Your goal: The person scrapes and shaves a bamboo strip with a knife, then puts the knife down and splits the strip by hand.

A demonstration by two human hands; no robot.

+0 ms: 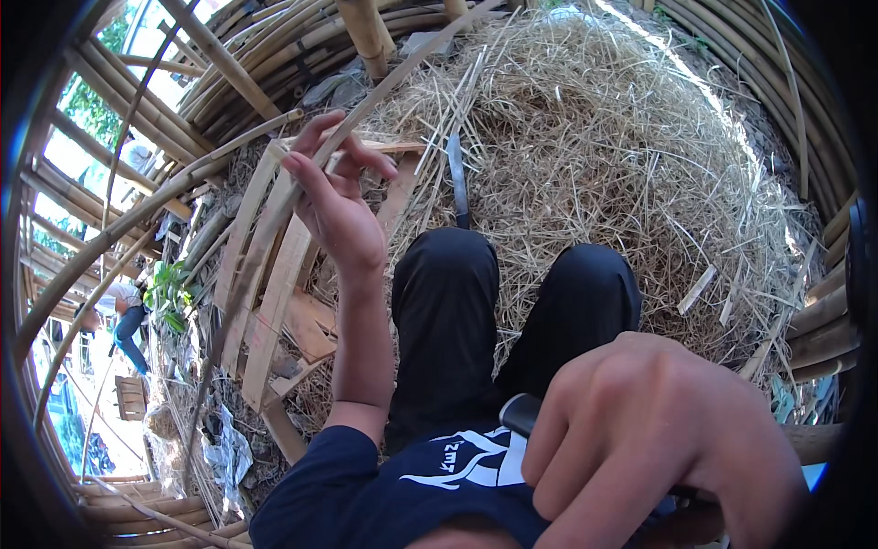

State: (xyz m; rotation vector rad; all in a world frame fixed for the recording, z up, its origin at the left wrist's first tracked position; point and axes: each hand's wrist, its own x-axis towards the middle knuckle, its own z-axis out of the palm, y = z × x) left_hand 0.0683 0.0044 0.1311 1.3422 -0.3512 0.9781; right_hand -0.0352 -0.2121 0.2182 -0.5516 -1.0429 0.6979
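Note:
My left hand (343,206) is raised left of my knees, its thumb and curled fingers around a long, thin bamboo strip (393,87). The strip slants from the top of the view down to the lower left. Close to the camera at the lower right, my right hand (649,430) is closed in a fist. A dark, round-ended cylinder (519,414) sticks out beside its knuckles; what the fingers hold is hidden. Just beyond my left knee, a knife (457,174) with a long grey blade lies on the shavings.
A wide heap of pale bamboo shavings (585,156) spreads before my knees. Wooden boards (274,302) lean at my left. Bamboo poles (366,37) surround the spot. Farther left, beyond the bamboo frame, a person in blue trousers (131,339) bends forward.

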